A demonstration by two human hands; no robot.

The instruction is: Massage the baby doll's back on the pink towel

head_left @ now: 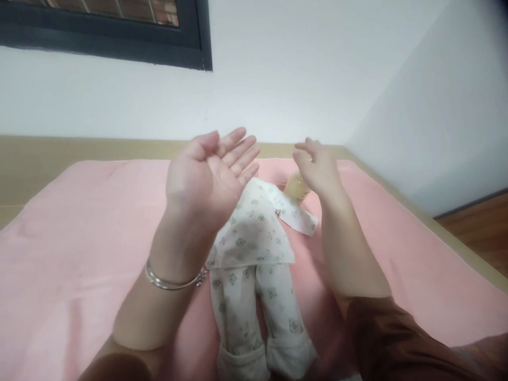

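My left hand [210,180] is raised with its palm turned up and its fingers spread; nothing lies in it. A silver bangle circles that wrist. Below and beyond it, a small white patterned top [254,233] is spread on the pink sheet, one sleeve stretched out to the right. Matching trousers [273,296] with folded cuffs lie under its hem, towards me. My right hand [317,166] hovers at the right with bent fingers apart, holding nothing that I can see. Just behind it, a yellowish bottle-like object [297,188] is partly hidden by the hand.
The pink sheet [99,227] covers a bed with a pale wooden edge [448,238]. A white wall [297,69] rises behind, with a dark-framed window [119,45] at the upper left. Brown wooden floor [476,227] shows at the right.
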